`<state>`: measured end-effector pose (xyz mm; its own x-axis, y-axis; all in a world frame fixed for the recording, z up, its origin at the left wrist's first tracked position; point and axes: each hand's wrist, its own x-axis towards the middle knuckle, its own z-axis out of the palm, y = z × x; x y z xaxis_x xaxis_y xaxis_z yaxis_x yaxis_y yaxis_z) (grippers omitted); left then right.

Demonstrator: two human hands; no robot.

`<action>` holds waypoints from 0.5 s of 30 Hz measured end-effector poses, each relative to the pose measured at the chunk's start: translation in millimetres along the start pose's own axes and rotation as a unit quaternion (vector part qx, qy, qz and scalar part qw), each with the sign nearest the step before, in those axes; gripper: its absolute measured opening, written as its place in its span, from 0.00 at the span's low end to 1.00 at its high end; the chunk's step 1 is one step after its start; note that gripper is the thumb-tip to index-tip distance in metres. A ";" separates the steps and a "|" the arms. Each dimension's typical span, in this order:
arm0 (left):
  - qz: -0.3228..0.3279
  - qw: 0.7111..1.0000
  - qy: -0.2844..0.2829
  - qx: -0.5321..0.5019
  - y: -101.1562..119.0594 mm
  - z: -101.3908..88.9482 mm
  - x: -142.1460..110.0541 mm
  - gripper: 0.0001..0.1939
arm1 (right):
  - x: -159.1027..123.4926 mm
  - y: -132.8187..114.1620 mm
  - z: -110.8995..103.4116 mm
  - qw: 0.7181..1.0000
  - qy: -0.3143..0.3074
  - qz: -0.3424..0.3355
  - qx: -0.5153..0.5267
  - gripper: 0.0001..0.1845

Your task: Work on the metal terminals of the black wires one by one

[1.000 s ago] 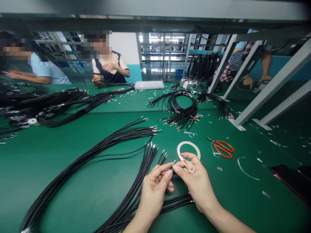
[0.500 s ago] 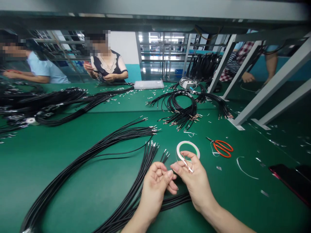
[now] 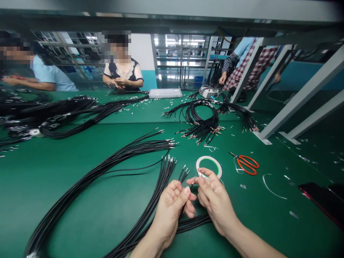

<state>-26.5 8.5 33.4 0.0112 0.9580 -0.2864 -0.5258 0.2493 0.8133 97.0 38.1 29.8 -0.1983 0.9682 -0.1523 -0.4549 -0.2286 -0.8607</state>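
Low in the middle, my left hand [image 3: 172, 209] is closed, its thumb and fingers pinching a thin black cable [image 3: 191, 187] near its metal-tipped end. Just to the right is my right hand [image 3: 216, 200], fingers curled and fingertips at that cable's tip. A tiny piece seems to sit between its fingers, too small to make out. Behind the right fingers lies a white tape roll [image 3: 198, 163] with a green inner ring, partly covered by them. A bundle of black cables [image 3: 158, 190] with silvery ends runs beneath and left of my left hand.
Orange-handled scissors [image 3: 248, 165] lie to the right, near scraps and a white strip [image 3: 271, 190]. Coiled black cables [image 3: 200, 118] lie farther back. Grey metal legs [image 3: 298, 96] stand at right. Co-workers [image 3: 123, 73] are across the table.
The white and copper-coloured strip seen in my right hand no longer shows clearly. The cable tip now shows between my hands. At the back right, a co-worker has shifted left.
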 end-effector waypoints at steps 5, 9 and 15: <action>-0.002 1.000 -0.002 0.016 -3.2 -1.2 0.5 0.18 | -1.8 -0.5 -0.6 1.000 0.012 -0.014 -0.015 0.22; 0.005 0.999 -0.014 0.052 -8.1 -3.1 4.8 0.18 | 2.3 -1.7 -4.7 0.997 0.016 -0.047 -0.059 0.25; 0.093 0.935 -0.021 0.341 -12.1 -9.1 5.7 0.09 | 13.2 -11.8 -15.8 0.987 0.076 -0.096 -0.102 0.17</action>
<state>-27.8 9.7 17.3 0.0142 0.9950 -0.0986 0.1424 0.0956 0.9852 113.4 55.2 30.3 0.0144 0.9993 -0.0352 -0.2847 -0.0297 -0.9582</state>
